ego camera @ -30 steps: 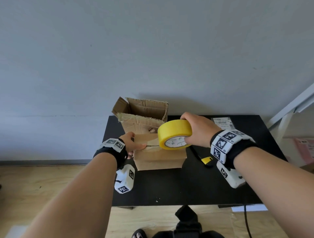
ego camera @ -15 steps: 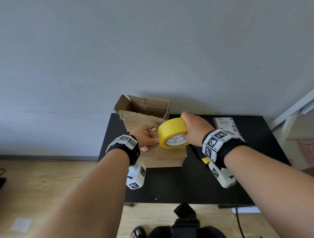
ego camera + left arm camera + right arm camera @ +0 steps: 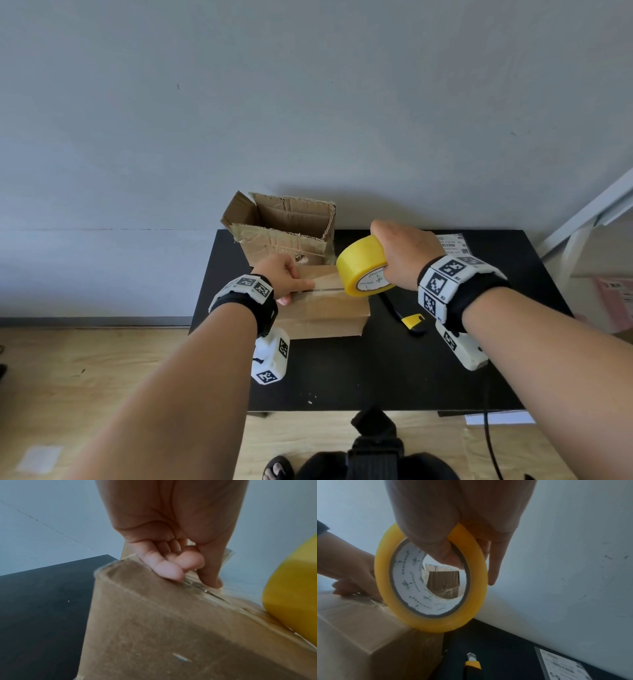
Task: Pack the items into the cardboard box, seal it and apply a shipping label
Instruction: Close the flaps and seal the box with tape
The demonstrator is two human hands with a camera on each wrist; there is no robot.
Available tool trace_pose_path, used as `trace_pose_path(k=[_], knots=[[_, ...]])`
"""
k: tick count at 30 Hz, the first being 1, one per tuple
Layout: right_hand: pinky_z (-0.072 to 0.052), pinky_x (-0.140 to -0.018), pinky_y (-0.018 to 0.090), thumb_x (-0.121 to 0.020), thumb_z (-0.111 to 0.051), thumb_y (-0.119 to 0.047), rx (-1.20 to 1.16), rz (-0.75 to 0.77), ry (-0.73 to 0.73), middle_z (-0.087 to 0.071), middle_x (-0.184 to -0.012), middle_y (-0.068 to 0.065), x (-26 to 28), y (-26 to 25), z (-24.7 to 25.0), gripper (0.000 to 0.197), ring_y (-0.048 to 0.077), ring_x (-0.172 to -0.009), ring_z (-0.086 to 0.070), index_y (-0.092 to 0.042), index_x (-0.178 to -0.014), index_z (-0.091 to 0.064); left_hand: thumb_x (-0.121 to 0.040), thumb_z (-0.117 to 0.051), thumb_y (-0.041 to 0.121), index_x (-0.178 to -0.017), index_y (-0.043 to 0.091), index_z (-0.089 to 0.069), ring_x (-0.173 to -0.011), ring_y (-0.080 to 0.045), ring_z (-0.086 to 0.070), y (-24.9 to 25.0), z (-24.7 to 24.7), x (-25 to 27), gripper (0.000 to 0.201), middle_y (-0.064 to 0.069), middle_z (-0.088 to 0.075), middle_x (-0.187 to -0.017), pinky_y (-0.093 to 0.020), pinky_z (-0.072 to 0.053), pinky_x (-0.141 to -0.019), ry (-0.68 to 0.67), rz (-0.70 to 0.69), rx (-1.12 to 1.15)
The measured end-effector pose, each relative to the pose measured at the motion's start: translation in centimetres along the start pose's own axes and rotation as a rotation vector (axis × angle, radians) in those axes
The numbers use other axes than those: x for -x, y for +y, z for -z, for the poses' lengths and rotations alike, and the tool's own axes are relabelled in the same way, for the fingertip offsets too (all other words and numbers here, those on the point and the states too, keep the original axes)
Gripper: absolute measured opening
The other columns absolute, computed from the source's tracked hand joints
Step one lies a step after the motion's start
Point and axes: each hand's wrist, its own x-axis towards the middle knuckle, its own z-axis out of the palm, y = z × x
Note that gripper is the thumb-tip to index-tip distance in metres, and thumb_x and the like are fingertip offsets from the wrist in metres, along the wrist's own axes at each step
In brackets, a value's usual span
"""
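Note:
A closed cardboard box (image 3: 325,311) stands in the middle of the black table (image 3: 359,377). My left hand (image 3: 289,279) rests on its left end, and its fingertips (image 3: 169,570) press a clear tape strip (image 3: 327,287) onto the top seam. My right hand (image 3: 400,260) grips a yellow tape roll (image 3: 359,263) upright, thumb through its core. The roll touches the box's top right edge (image 3: 412,628). The strip runs along the seam from my left hand to the roll. What is inside the box is hidden.
A second, open and worn cardboard box (image 3: 284,233) stands just behind, against the wall. A yellow-and-black utility knife (image 3: 411,322) lies right of the closed box, its blade showing. A printed shipping label (image 3: 452,243) lies at the back right. Bare tabletop lies toward me.
My right hand has drawn the tape roll rightward along the seam to the box's right edge. My left hand stays at the left end, now flatter on the tape.

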Motion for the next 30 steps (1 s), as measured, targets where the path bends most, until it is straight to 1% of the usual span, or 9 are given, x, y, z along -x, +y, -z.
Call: trace_pose_path(k=[6,8,10,14,17,20,23,25,30], knots=[[-0.044,-0.066,0.035,-0.077,-0.067,-0.014,0.075,-0.027,-0.016,-0.054,-0.102,0.000,0.1,1.7,-0.6,0.040,0.023,-0.088,-0.055,-0.019,-0.105,-0.039,-0.076,-0.077,0.043,-0.082,0.018,-0.051,-0.051,-0.009,-0.062,0.3,0.1,0.1,0.036,0.002,-0.066,-0.052,-0.027,-0.049,-0.064,-0.005,0.006,0.010],[-0.042,-0.066,0.034,-0.077,-0.067,-0.015,0.084,-0.020,-0.010,-0.053,-0.102,0.000,0.1,1.9,-0.8,0.039,0.023,-0.088,-0.055,-0.019,-0.105,-0.039,-0.076,-0.077,0.042,-0.081,0.018,-0.051,-0.051,-0.009,-0.061,0.4,0.1,0.1,0.036,0.003,-0.065,-0.050,-0.026,-0.047,-0.062,-0.003,0.010,0.016],[-0.041,-0.066,0.034,-0.077,-0.068,-0.016,0.101,-0.008,-0.005,-0.053,-0.102,0.000,0.0,1.9,-0.8,0.040,0.023,-0.089,-0.054,-0.020,-0.105,-0.039,-0.076,-0.078,0.041,-0.080,0.019,-0.050,-0.049,-0.009,-0.061,0.5,0.1,0.1,0.036,0.004,-0.064,-0.048,-0.026,-0.048,-0.063,0.000,0.013,0.020],[-0.041,-0.068,0.035,-0.076,-0.071,-0.021,0.140,-0.003,-0.005,-0.053,-0.105,0.000,-0.1,2.2,-1.0,0.045,0.023,-0.094,-0.054,-0.020,-0.109,-0.040,-0.076,-0.078,0.041,-0.080,0.018,-0.050,-0.052,-0.011,-0.061,0.5,0.0,0.0,0.035,0.005,-0.063,-0.048,-0.029,-0.052,-0.070,0.009,0.019,0.009],[-0.042,-0.071,0.036,-0.075,-0.072,-0.022,0.183,-0.028,-0.016,-0.053,-0.109,0.001,0.1,3.0,-1.3,0.049,0.023,-0.101,-0.054,-0.019,-0.113,-0.041,-0.076,-0.078,0.040,-0.079,0.019,-0.051,-0.052,-0.010,-0.061,0.5,0.0,0.1,0.035,0.006,-0.063,-0.047,-0.027,-0.050,-0.067,0.016,0.018,0.000],[-0.043,-0.072,0.036,-0.074,-0.075,-0.023,0.198,-0.037,-0.038,-0.052,-0.111,0.002,-0.1,3.3,-1.8,0.053,0.023,-0.104,-0.053,-0.019,-0.115,-0.041,-0.076,-0.078,0.039,-0.079,0.019,-0.051,-0.050,-0.010,-0.060,0.5,0.0,0.0,0.034,0.006,-0.062,-0.047,-0.027,-0.051,-0.067,0.019,0.023,0.006],[-0.045,-0.072,0.035,-0.072,-0.078,-0.026,0.195,-0.044,-0.059,-0.052,-0.109,0.002,-0.4,3.2,-2.4,0.056,0.022,-0.103,-0.052,-0.019,-0.113,-0.041,-0.076,-0.079,0.038,-0.080,0.018,-0.051,-0.049,-0.010,-0.061,0.5,-0.1,-0.1,0.034,0.006,-0.063,-0.048,-0.027,-0.053,-0.068,0.020,0.034,0.012],[-0.043,-0.070,0.034,-0.071,-0.079,-0.028,0.192,-0.052,-0.070,-0.052,-0.107,0.001,-0.3,3.2,-3.1,0.055,0.021,-0.101,-0.052,-0.020,-0.111,-0.041,-0.076,-0.079,0.037,-0.080,0.018,-0.052,-0.048,-0.010,-0.061,0.5,-0.1,-0.1,0.033,0.004,-0.064,-0.049,-0.028,-0.054,-0.068,0.013,0.040,0.013],[-0.040,-0.066,0.032,-0.071,-0.077,-0.025,0.168,-0.066,-0.074,-0.050,-0.104,0.001,-0.3,3.2,-4.5,0.053,0.019,-0.095,-0.050,-0.020,-0.109,-0.040,-0.076,-0.079,0.034,-0.081,0.017,-0.051,-0.049,-0.012,-0.061,0.5,-0.2,0.0,0.033,0.000,-0.066,-0.056,-0.026,-0.053,-0.059,0.016,0.048,0.030]])
